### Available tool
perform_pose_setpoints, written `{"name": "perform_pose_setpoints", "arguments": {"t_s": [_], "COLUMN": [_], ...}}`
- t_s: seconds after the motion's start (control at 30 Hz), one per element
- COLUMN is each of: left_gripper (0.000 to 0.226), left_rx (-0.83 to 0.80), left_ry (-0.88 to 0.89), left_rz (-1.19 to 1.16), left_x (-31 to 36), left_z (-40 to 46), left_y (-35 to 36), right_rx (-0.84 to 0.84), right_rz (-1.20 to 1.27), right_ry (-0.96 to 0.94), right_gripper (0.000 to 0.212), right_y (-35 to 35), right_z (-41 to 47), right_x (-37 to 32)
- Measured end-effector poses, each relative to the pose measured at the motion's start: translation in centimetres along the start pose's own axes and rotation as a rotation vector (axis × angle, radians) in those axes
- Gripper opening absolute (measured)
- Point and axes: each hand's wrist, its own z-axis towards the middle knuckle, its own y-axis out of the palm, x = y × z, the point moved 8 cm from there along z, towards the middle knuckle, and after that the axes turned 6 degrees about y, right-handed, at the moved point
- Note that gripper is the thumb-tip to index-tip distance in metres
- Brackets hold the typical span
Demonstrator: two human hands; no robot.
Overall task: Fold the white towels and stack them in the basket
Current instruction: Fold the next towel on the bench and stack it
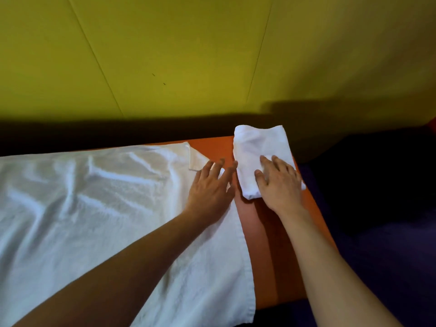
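Yellow-green wall panels fill the upper half of the view, with a dark shadow band along their base. Below stands an orange table, its right edge bordering a dark purple area.

A large white towel lies spread and wrinkled over the left and centre of the table, reaching the near edge. Its far right corner is turned back on itself, just beyond the left hand. A strip of bare table separates its right edge from the folded towel.

The folded towel is a compact white rectangle at the far right corner of the table, its far end reaching the table's back edge and its right side at the table's right edge.

Left hand: palm down, fingers straight and slightly spread. The palm lies over the right edge of the large towel. The fingertips reach past that edge toward the bare strip, near the folded towel but apart from it. The hand grips nothing. Motion blur hides whether the fingertips touch the table.

Right hand: palm down, fingers extended, resting flat on the near half of the folded towel. The fingers are not curled round the cloth. The far half of the folded towel shows beyond the fingertips.
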Motion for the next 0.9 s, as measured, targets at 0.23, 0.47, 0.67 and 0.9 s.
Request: {"name": "perform_pose_setpoints", "arguments": {"t_s": [0.23,0.47,0.67,0.9], "left_gripper": [0.052,0.053,0.041,0.032], "left_rx": [0.074,0.01,-0.033,0.109], "left_ry": [0.064,0.243,0.289,-0.05], "left_rz": [-0.007,-0.073,0.03,-0.335], "left_x": [-0.6,3.3,4.2,2.8], "left_z": [-16.2,-23.3,-23.5,-23.3], "left_y": [-0.1,1.7,1.8,-2.5], "right_rx": [0.16,0.106,0.031,-0.001], "right_rz": [0.214,0.052,0.06,0.517], "right_ry": [-0.224,-0.325,-0.246,-0.033], "right_gripper": [0.032,0.044,0.01,0.022], "right_y": [-2.3,0.3,1.9,-1.6], "right_z": [-5.8,-3.8,-1.0,0.4], "right_x": [-6.7,-13.2,-13.5,-11.9]}}
